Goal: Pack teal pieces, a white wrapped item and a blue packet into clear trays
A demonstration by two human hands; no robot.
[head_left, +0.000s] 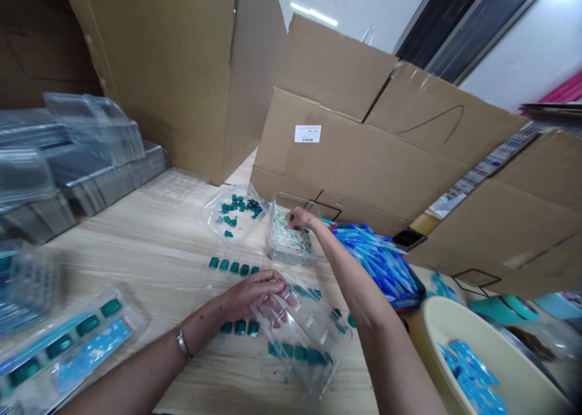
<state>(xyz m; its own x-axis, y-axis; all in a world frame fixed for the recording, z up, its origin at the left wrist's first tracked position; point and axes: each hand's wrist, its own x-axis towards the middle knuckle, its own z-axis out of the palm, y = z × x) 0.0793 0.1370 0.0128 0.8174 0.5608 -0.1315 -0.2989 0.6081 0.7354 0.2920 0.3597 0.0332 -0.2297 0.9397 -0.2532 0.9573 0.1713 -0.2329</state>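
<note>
My left hand (257, 294) grips a clear plastic blister tray (302, 321) by its upper left edge, tilted above the table. Its thumb lies on top and the other fingers show through the plastic. My right hand (299, 218) reaches into a clear plastic tub (291, 256) of small white and green pieces (285, 236). Its fingers are pinched together among them; what they hold is too small to make out. Left of the tub, a clear bag (213, 212) bears loose dark-green gem-like blocks (231, 204). More green blocks (234, 267) lie in rows on the table, some seen through the tray.
Stacked clear trays (109, 179) stand at the left. A filled blister pack (86, 342) lies at the lower left. Blue pens (373, 251) fill a container right of the tub. A cream bucket (436, 324) holds blue packets (473, 372). Cardboard boxes (345, 148) wall the back.
</note>
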